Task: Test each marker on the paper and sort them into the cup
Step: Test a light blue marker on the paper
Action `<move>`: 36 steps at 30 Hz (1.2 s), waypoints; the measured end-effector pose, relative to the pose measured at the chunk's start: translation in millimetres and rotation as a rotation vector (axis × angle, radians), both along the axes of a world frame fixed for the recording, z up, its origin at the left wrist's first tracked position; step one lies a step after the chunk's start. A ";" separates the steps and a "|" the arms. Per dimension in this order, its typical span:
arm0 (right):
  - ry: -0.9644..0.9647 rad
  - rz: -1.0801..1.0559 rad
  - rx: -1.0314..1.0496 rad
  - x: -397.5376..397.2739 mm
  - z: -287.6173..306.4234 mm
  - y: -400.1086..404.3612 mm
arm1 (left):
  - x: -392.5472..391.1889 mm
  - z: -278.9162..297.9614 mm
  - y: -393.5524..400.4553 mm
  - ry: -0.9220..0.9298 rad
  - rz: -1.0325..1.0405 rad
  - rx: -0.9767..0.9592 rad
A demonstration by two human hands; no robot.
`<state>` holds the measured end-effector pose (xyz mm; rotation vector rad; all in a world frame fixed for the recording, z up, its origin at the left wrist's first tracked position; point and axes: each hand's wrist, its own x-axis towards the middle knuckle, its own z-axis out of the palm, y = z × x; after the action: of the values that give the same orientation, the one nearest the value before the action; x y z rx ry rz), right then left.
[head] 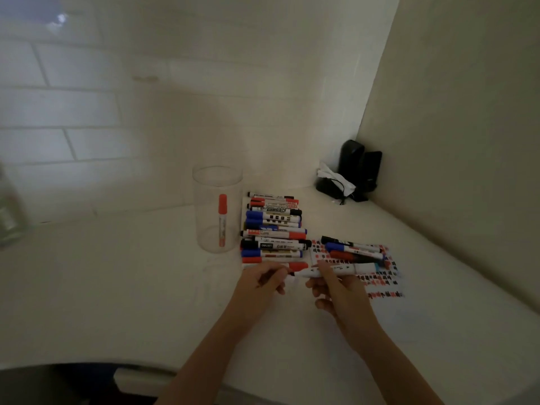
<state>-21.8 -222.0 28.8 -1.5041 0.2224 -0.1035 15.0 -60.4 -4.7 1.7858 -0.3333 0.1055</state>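
Two hands meet over one white-barrelled marker near the front of the white counter. The right hand has its fingers curled round the barrel, holding it roughly level. The left hand pinches something at the marker's left end; a bit of red shows there, but whether it is the cap or the tip I cannot tell.

Just behind the left hand lies a pile of markers with red, blue and black caps, stacked side by side. Left of the pile, close beside it, stands a clear cup, upright, with a single red marker standing inside. Under and behind the right hand is the paper, covered in rows of small red and black marks, with a few more markers lying across its far part.

Farther back, the counter runs into a corner where a pale tiled wall meets a plain wall. Dark objects with a crumpled white scrap sit in that corner. Lighting is dim and the edges are blurred.
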 end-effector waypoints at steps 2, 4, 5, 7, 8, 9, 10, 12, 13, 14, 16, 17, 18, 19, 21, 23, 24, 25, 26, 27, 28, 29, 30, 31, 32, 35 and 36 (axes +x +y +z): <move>-0.006 -0.043 0.012 0.6 -0.5 -1.2 | 0.4 -0.4 -0.9 0.007 0.034 -0.019; -0.020 -0.069 0.013 0.2 -0.2 -5.1 | 0.0 -0.5 -1.2 0.022 0.072 -0.071; -0.027 -0.062 0.003 -0.6 -0.1 -6.2 | -0.1 -0.7 -1.3 0.028 0.080 -0.091; -0.043 -0.034 -0.026 -2.6 -0.4 -4.2 | -0.3 -1.6 -0.8 0.040 0.076 -0.104; -0.053 -0.026 -0.043 -3.0 -1.1 -1.8 | -0.8 -1.4 -0.8 0.042 0.066 -0.102; -0.063 -0.023 -0.055 -3.3 -1.4 1.2 | -1.7 -1.1 -0.9 0.040 0.052 -0.099; -0.071 -0.023 -0.060 -3.0 -2.3 4.2 | -2.7 -0.4 -0.9 0.038 0.038 -0.093; -0.080 -0.026 -0.067 -2.1 -4.0 9.1 | -4.8 2.1 -1.3 0.038 0.013 -0.081; -0.079 -0.030 -0.074 -1.6 -5.1 10.5 | -5.7 2.7 -1.3 0.042 0.009 -0.074; -0.074 -0.040 -0.075 -0.6 -6.7 10.7 | -6.3 3.0 -1.1 0.048 0.010 -0.064; -0.060 -0.054 -0.064 1.2 -8.5 8.2 | -6.2 2.8 -0.2 0.061 0.015 -0.050; -0.055 -0.044 -0.061 1.6 -8.7 6.2 | -6.4 2.6 0.3 0.070 0.009 -0.061; -0.056 -0.020 -0.067 1.9 -9.0 4.0 | -6.2 3.2 0.0 0.083 -0.002 -0.084; -0.063 0.013 -0.081 1.7 -9.1 1.9 | -6.3 4.0 -0.2 0.095 -0.012 -0.114; -0.081 0.071 -0.111 1.4 -9.2 -1.6 | -6.1 5.8 -0.5 0.108 -0.020 -0.153; -0.088 0.088 -0.120 2.1 -9.7 -3.4 | -6.6 6.0 -0.4 0.105 -0.039 -0.169; -0.087 0.090 -0.118 3.0 -10.9 -3.4 | -7.0 5.4 0.0 0.104 -0.049 -0.176; -0.080 0.093 -0.110 4.1 -11.9 -2.9 | -6.8 4.6 0.5 0.104 -0.053 -0.185; -0.069 0.095 -0.097 5.2 -13.0 -2.6 | -6.9 4.1 0.9 0.107 -0.052 -0.194; -0.054 0.099 -0.080 5.7 -13.3 -2.2 | -7.0 3.8 1.0 0.108 -0.049 -0.202; -0.043 0.104 -0.059 6.7 -14.0 -1.7 | -6.7 4.1 1.1 0.110 -0.048 -0.206; -0.033 0.109 -0.040 7.3 -14.4 -1.0 | -6.3 4.1 1.5 0.115 -0.051 -0.210; -0.029 0.109 -0.033 7.4 -14.7 -0.4 | -6.1 4.2 1.7 0.124 -0.056 -0.211; -0.029 0.107 -0.034 7.2 -14.2 0.6 | -5.6 3.8 2.0 0.131 -0.060 -0.208; -0.033 0.103 -0.036 7.0 -13.4 1.2 | -5.1 3.9 2.3 0.132 -0.063 -0.201; -0.039 0.103 -0.040 5.9 -5.8 0.5 | -4.2 5.4 0.5 0.116 -0.059 -0.165; -0.029 0.122 -0.058 5.5 -2.0 -2.1 | -5.3 5.7 -0.5 0.109 -0.044 -0.166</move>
<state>-16.3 -224.0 26.8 -1.5687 0.1049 -0.0346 9.6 -60.9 1.0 1.6122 -0.2779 0.0043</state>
